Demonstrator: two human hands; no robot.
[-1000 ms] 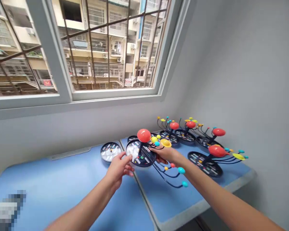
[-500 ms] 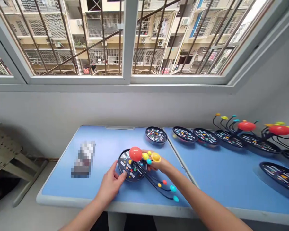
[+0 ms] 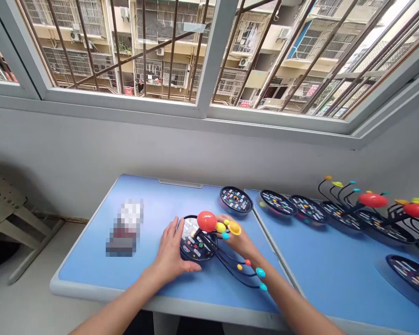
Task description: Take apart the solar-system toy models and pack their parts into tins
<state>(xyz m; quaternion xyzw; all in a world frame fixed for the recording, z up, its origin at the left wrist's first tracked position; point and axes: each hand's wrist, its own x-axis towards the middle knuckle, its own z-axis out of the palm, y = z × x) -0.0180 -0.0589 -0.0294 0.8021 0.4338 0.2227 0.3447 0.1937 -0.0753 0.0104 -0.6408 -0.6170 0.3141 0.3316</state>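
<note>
You are working at a blue table (image 3: 84,265) set under a barred window (image 3: 125,51) in a grey wall (image 3: 73,149). A second blue table (image 3: 335,274) adjoins it on the right, and a beige stool (image 3: 7,204) stands on the floor to the left.

The near edge of the left table runs in front of you, and the seam between the tables runs from far to near on the right. A blurred object (image 3: 125,228) sits left of your work. Bare tabletop separates it from your left hand and also lies in front of the work. A black disc (image 3: 235,201) sits at the far edge, and more discs and models line the right table.

The planet model (image 3: 195,244) lies centrally on the left table, its red ball (image 3: 206,221) on top. Its wire arms (image 3: 230,265) reach right and near, short of the seam.

Your left hand (image 3: 171,253) is open, fingers spread against the base's left rim. Your right hand (image 3: 237,242) is at the base's right side, behind the arms; you cannot tell whether it is gripping.
</note>
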